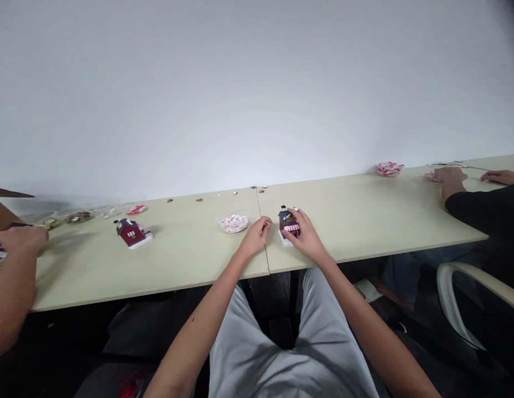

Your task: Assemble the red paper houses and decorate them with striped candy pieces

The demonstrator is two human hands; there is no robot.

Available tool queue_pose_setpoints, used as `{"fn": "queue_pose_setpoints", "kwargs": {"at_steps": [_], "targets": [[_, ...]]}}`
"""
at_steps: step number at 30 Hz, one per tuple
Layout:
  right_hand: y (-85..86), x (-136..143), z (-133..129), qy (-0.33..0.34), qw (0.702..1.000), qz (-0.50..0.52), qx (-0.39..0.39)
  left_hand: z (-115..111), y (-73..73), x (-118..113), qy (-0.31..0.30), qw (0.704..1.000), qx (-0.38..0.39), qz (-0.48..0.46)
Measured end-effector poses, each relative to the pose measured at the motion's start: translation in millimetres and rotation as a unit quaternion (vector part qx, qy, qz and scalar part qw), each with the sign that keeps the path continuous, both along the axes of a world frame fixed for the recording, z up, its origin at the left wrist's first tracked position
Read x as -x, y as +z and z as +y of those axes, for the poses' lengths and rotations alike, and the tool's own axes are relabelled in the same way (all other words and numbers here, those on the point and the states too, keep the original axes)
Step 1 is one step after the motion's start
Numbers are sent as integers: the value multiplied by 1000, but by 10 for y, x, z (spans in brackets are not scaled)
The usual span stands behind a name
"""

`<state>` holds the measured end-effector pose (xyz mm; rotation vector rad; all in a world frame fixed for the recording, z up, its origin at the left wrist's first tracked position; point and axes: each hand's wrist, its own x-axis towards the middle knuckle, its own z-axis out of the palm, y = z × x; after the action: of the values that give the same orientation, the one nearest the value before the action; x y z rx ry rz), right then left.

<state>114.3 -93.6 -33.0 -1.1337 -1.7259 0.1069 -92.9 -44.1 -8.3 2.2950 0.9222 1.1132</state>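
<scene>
A small dark red and blue house with a white base (286,226) stands on the table just right of the seam. My right hand (305,235) is closed round its right side, fingers on the roof and the front. To the left of the house, my left hand (257,236) pinches a tiny white piece (268,222) between thumb and fingers. Beside that hand, on its left, sits a clear bowl of small white pieces with red marks (234,223).
Another red house (133,233) stands on the left of the table (190,260). Bowls of small parts line the back left, and several small bits lie near the wall. A red-and-white bowl (390,169) is at the right. Other people's hands (22,240) (451,179) work at both sides.
</scene>
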Motion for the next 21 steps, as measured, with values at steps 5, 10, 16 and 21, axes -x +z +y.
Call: {"fn": "queue_pose_setpoints", "kwargs": {"at_steps": [5,10,16,21], "targets": [[-1,7,2,7,1000,2,-15,-75,-72,-284,-42,959,198,-199],[20,-8,-15,34,999,14,-19,-128,-100,-364,-64,916,300,-257],[27,-18,-21,43,999,16,-22,-134,-97,-313,-90,910,309,-261],[23,-14,-16,47,999,19,-15,-138,-97,-292,-104,911,313,-247]]}}
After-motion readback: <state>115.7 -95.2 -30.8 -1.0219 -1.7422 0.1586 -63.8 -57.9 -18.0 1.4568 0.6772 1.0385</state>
